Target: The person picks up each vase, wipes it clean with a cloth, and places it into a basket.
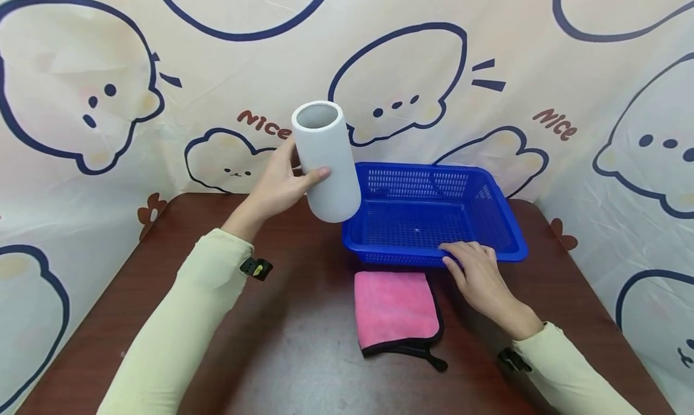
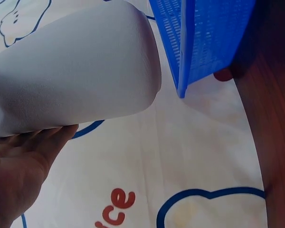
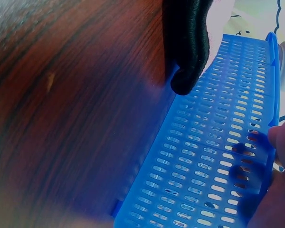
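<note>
A matte white vase (image 1: 332, 174), shaped like a tall cylinder with an open top, is held up in my left hand (image 1: 279, 183). The thumb lies across its near side and the fingers go behind it; it tilts slightly, above the table and beside the basket's left end. In the left wrist view the vase (image 2: 85, 66) fills the upper left. My right hand (image 1: 479, 276) grips the front rim of a blue plastic basket (image 1: 390, 255), fingers over the rim and thumb outside. Through the slots of the basket wall (image 3: 194, 156), fingers show as dark shapes in the right wrist view.
A folded pink cloth (image 1: 398, 309) with black edging and a loop lies on the dark brown table (image 1: 303, 343), just in front of the basket. Behind the table hangs a pale curtain (image 1: 260, 71) with cartoon drawings.
</note>
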Available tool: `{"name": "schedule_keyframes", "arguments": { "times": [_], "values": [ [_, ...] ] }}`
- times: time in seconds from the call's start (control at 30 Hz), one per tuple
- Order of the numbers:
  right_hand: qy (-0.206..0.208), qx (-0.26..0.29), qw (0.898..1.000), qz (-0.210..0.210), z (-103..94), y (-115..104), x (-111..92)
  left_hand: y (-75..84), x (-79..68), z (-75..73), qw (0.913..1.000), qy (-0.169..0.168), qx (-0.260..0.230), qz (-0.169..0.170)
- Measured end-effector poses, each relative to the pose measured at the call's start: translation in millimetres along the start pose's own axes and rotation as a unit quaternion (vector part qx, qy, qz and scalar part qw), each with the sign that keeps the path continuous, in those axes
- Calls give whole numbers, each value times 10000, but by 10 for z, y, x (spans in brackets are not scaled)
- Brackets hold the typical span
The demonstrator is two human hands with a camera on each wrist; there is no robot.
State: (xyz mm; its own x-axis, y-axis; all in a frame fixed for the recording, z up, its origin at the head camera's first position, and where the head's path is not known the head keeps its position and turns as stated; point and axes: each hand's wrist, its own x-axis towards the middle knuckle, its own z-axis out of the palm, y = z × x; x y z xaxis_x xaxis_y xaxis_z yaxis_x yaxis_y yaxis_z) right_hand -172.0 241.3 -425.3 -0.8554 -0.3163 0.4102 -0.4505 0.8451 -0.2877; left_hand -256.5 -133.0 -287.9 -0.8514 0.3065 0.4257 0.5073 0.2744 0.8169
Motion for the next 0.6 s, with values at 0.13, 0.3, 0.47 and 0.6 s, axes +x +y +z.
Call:
{"name": "schedule_keyframes", "arguments": {
  "times": [0.13,0.3,0.47,0.6],
  "values": [
    [-35,6,10000,30,3,3,5,1,72,81,9998,-121,-160,53],
    [-7,11,10000,7,5,8,7,16,175,195,9996,-240,-147,17],
    [45,-12,10000,-27,11,13,6,18,261,336,9990,-412,108,-126],
    [48,-28,10000,-37,9,17,7,9,317,455,9971,-613,409,-204]
  ]
}}
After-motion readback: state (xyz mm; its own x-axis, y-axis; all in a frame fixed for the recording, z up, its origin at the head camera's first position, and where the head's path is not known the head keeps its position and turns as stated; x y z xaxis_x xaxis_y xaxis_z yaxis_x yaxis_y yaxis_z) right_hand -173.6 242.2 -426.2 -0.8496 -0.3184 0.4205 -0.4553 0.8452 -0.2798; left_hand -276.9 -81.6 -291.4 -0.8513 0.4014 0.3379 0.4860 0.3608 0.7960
